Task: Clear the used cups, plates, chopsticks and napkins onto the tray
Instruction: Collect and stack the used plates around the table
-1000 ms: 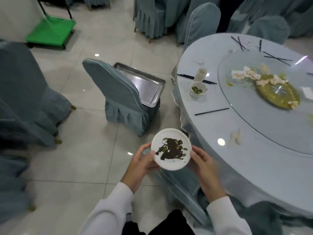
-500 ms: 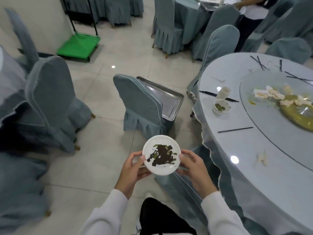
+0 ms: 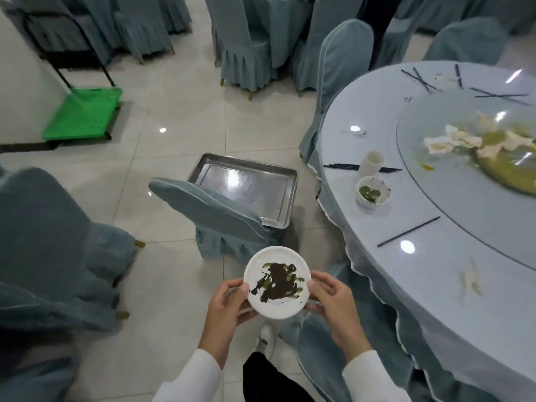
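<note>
A white plate (image 3: 258,269) smeared with dark sauce and green scraps is held over the floor. My left hand (image 3: 227,310) grips its left rim and my right hand (image 3: 333,303) grips its right rim. Ahead, a bare metal tray (image 3: 246,184) rests on the seat of a covered chair (image 3: 214,216). On the round table (image 3: 435,271) to the right stand a white cup (image 3: 372,162) and a small bowl (image 3: 372,194) with green scraps. Black chopsticks (image 3: 407,235) lie near them, and crumpled napkins (image 3: 452,140) sit on the glass turntable.
More black chopsticks (image 3: 493,95) lie at the table's far side, and a napkin scrap (image 3: 471,278) near its front edge. Covered chairs (image 3: 52,242) stand at left and behind the table. A green trolley (image 3: 84,117) is parked by the wall at far left.
The view has swung and come closer to the chair with the tray. Both hands still hold the plate, which now sits nearer the tray.
</note>
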Action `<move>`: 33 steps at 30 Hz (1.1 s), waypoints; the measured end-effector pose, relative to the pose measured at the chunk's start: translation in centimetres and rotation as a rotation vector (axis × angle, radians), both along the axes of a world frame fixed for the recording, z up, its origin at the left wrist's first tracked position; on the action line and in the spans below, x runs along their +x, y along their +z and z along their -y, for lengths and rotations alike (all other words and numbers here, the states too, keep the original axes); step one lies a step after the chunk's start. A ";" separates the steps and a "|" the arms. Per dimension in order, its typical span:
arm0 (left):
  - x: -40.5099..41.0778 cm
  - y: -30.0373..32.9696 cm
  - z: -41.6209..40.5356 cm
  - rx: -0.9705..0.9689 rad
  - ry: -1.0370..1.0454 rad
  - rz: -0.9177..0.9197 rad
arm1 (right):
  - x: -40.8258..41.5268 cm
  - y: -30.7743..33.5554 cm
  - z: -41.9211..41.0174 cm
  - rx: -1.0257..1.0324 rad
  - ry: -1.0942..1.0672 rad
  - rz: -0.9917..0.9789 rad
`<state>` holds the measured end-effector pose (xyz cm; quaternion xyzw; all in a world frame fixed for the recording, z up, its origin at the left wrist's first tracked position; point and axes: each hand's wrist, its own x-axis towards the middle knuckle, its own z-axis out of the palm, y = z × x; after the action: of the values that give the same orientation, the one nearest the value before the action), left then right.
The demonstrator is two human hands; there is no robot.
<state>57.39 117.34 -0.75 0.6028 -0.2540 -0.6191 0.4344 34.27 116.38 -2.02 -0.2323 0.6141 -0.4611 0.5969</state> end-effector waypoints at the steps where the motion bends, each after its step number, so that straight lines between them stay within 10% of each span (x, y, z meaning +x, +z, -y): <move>1: -0.1 0.1 1.5 0.007 -0.026 0.016 | -0.3 -0.1 0.8 -0.001 -0.029 0.002; 33: -12.0 -1.0 31.7 0.174 -0.827 -0.050 | -6.9 -0.3 14.4 0.105 -0.711 -0.073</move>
<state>45.38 85.66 -1.71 0.4696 -0.4106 -0.7748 0.1027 27.35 102.02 -2.34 0.0106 0.7001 -0.5993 0.3881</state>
